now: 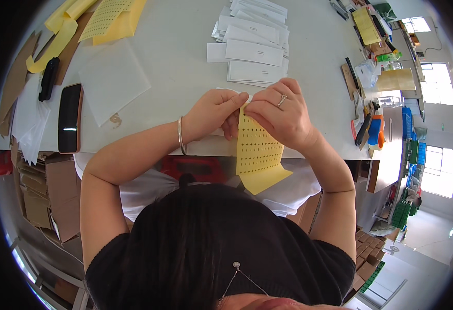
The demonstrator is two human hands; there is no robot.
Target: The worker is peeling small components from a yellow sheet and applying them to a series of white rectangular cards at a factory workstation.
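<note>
The left head-worn fisheye view looks from above the near edge of the white worktable, faces downward at close range, and covers its surface, the wearer's black short-sleeved top on its near side, and windows to its right.

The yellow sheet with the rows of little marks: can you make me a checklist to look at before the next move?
1. Right hand has the yellow sheet: ok, pinched near its top.
2. Left hand is close by: ok, right beside the sheet's top.
3. Sheet all on the table: not ok, its lower end hangs past the near edge.
4. White packets neatly lined up: not ok, they overlap unevenly.
5. Left fingers gripping the sheet: cannot tell.
</note>
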